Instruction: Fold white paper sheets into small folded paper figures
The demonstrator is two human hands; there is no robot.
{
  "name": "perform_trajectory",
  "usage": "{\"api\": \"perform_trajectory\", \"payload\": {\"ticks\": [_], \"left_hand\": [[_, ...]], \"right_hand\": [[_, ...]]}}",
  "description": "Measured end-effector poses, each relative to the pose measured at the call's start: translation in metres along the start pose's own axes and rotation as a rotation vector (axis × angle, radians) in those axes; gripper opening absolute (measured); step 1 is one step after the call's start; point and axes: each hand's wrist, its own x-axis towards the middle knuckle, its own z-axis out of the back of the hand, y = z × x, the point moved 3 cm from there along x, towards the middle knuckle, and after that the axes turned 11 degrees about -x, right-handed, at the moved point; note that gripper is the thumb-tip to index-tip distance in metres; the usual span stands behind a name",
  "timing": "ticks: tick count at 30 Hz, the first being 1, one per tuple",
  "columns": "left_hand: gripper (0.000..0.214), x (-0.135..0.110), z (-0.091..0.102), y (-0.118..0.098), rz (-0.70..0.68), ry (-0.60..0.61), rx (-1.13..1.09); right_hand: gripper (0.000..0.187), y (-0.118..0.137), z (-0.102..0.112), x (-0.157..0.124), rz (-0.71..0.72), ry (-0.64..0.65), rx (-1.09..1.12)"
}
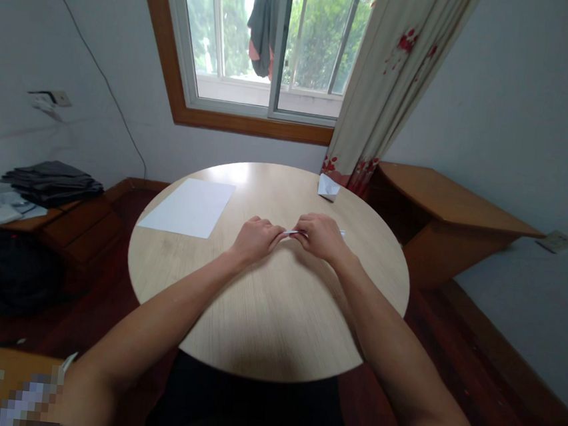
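Over the middle of the round table [274, 319], my left hand [257, 238] and my right hand [320, 235] meet with their fingers closed. Between them they pinch a narrow white strip of folded paper [289, 232]. A short bit of it shows between my fingertips, and a thin white end pokes out to the right of my right hand. Most of the strip is hidden by my fingers. A flat white sheet of paper [189, 207] lies on the table to the left of my hands. Towards the back right edge stands a small folded paper piece [328, 187].
Behind the table are a window [275, 38] and a flowered curtain [377, 81]. A wooden desk [456, 196] stands close on the right. At the left, dark folded cloth [53, 181] lies on a low cabinet, with a black bag [11, 274] below it.
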Motion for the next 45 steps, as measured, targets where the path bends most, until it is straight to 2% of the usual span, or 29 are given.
{"api": "perform_trajectory", "payload": {"ticks": [7, 12, 19, 31, 36, 45], "left_hand": [[0.035, -0.001, -0.003, 0.003, 0.006, 0.012, -0.022], [0.032, -0.002, -0.005, 0.005, 0.0, -0.001, -0.046], [0.032, -0.003, -0.005, 0.005, -0.028, -0.009, -0.06], [0.026, -0.003, -0.004, 0.005, 0.06, -0.051, -0.144], [0.026, -0.003, -0.005, 0.006, 0.05, -0.071, -0.159], [0.035, -0.005, 0.0, 0.014, 0.107, 0.034, -0.079]], "right_hand": [[0.023, 0.002, -0.001, -0.001, 0.015, -0.003, -0.005], [0.028, 0.001, -0.001, -0.003, 0.061, -0.03, 0.078], [0.028, -0.001, -0.004, -0.002, 0.053, -0.054, 0.13], [0.032, 0.004, 0.0, -0.001, 0.127, -0.059, 0.097], [0.032, 0.004, 0.0, -0.001, 0.123, -0.064, 0.099], [0.033, -0.002, -0.003, -0.002, 0.095, -0.069, 0.086]]}}
